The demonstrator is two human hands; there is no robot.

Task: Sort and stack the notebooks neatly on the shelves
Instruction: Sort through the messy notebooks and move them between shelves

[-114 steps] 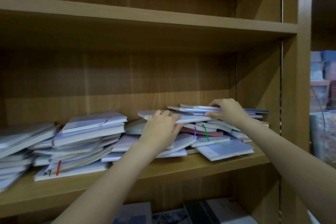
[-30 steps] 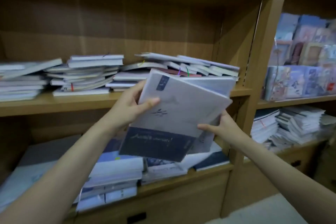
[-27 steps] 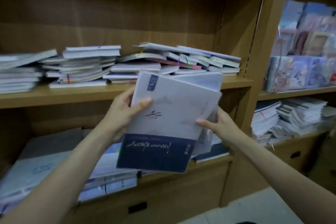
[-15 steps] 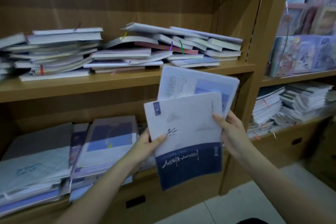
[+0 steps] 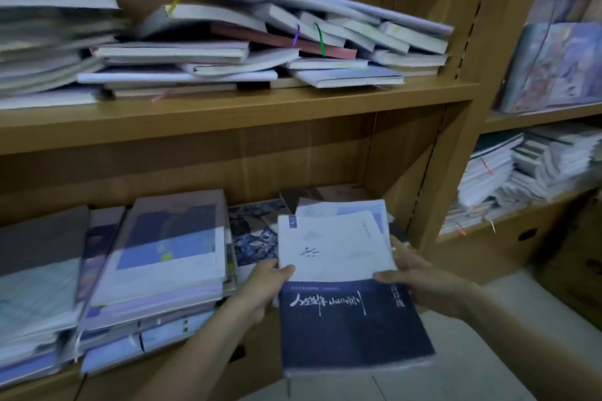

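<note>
Change: Half a second before, I had the two notebooks (image 5: 338, 273) held up just under the upper shelf (image 5: 228, 114); by this moment I had lowered them to the mouth of the lower shelf (image 5: 182, 368), with the view tipped down after them.
Meaning: I judged the pair pulled from the untidy upper pile (image 5: 267, 42) was headed for the lower compartment, so the sorting was barely begun; that pile looked as jumbled as ever.
Left hand: My left hand (image 5: 265, 286) gripped the front notebook's left edge, thumb curled over the white cover, fingers hidden beneath.
Right hand: My right hand (image 5: 420, 283) clamped the right edge, thumb on the cover near the dark band.
Position: The second notebook (image 5: 374, 210) showed just behind the first, above the lower stacks (image 5: 156, 254).
</note>
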